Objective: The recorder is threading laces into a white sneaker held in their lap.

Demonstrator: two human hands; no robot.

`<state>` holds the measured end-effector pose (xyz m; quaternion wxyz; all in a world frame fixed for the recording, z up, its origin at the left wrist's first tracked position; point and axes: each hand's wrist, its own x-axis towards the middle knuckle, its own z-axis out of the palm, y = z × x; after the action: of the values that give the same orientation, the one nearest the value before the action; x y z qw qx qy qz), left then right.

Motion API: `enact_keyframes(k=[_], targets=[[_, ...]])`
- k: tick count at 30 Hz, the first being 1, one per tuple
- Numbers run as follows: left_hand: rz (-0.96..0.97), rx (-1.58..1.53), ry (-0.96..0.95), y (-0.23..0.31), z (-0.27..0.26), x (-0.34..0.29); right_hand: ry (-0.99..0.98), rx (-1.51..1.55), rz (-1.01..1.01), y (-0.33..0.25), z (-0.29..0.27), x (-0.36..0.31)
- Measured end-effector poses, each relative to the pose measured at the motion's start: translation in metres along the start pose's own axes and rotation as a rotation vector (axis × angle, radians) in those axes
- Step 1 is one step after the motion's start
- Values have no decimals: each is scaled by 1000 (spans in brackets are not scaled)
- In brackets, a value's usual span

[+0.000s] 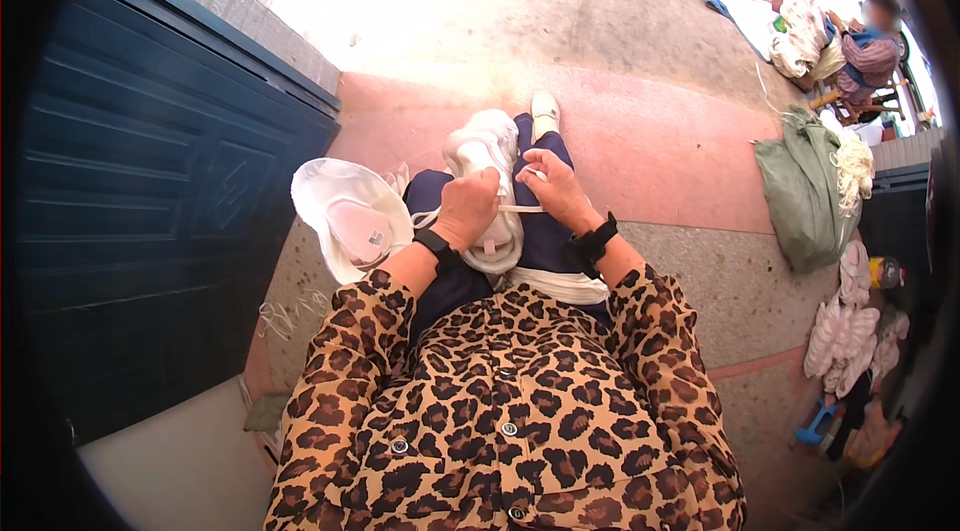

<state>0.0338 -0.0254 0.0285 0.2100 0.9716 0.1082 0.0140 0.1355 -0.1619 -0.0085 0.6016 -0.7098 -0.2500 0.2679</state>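
A white sneaker (492, 249) rests across my lap, its opening toward me. My left hand (470, 209) is closed in a fist over the sneaker's left side, gripping a white shoelace (520, 210). The lace stretches across to my right hand (558, 193), whose fingers are curled beside the sneaker's right edge; the lace runs into that hand. A slack loop of lace hangs to the left of my left hand. Beside my left knee is a white, bowl-like piece (318, 189) with a pink insole-shaped piece (358, 231) inside it.
Blue metal doors (180, 191) stand close on my left. Loose white strings (290, 316) lie below them. On the right are a green sack (810, 196), a bundle of pale laces (853, 171) and several pinkish shoes (842, 336). Another person (870, 56) sits at the far right.
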Motion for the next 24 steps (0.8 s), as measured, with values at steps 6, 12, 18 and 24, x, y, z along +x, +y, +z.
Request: enact_keyframes(k=[6,12,18,24], targets=[[440,209,389,-27,-7,-20,-283,100,247,-25,11,17],[445,233,360,-25,-15,-35,-577,-155,-36,-19,16,40],[448,130,389,-27,1,-44,-862,-90,180,-23,17,34],[279,10,389,-16,0,-48,-887,255,334,-1,16,29]])
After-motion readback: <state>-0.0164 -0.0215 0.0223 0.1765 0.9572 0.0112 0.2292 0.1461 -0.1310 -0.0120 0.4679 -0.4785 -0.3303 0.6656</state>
